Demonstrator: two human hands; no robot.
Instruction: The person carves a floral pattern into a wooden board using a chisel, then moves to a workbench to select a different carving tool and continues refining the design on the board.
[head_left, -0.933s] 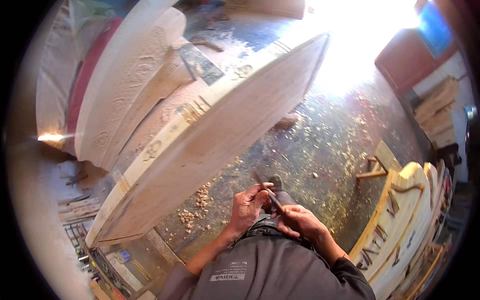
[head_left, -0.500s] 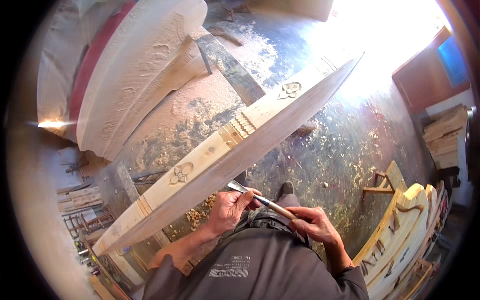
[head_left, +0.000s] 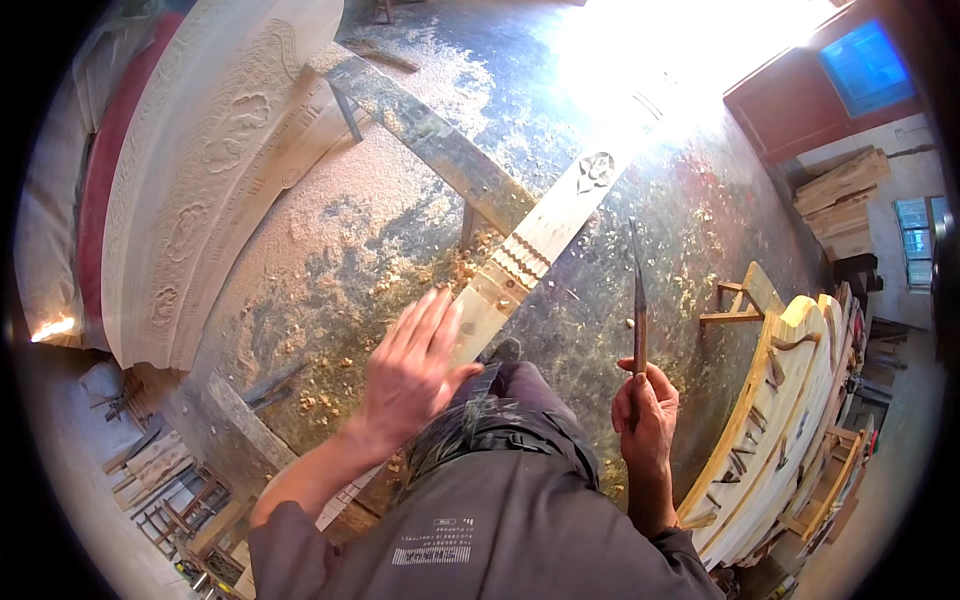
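Note:
A long pale wooden beam [head_left: 480,315] runs diagonally from near my body toward the bright far side. Its visible face bears a band of carved wavy ridges [head_left: 521,259] and, farther off, a carved flower [head_left: 596,171]. My left hand [head_left: 412,370] is open, fingers stretched out, lying over the near part of the beam and hiding some of it. To the right, apart from the beam, my right hand [head_left: 648,412] is closed around the wooden handle of a chisel [head_left: 640,300]. The chisel's dark, narrow blade points away from me.
A trestle plank [head_left: 430,130] passes under the beam. At the left stands a large carved panel [head_left: 195,190]. Shavings and sawdust [head_left: 320,200] cover much of the floor. On the right, several hand tools lie on a pale wooden slab [head_left: 750,430], near a small wooden stool [head_left: 745,300].
My left hand has left the chisel and moved onto the beam. My right hand has swung the chisel rightward and turned its blade away from me. The beam's broad side no longer shows.

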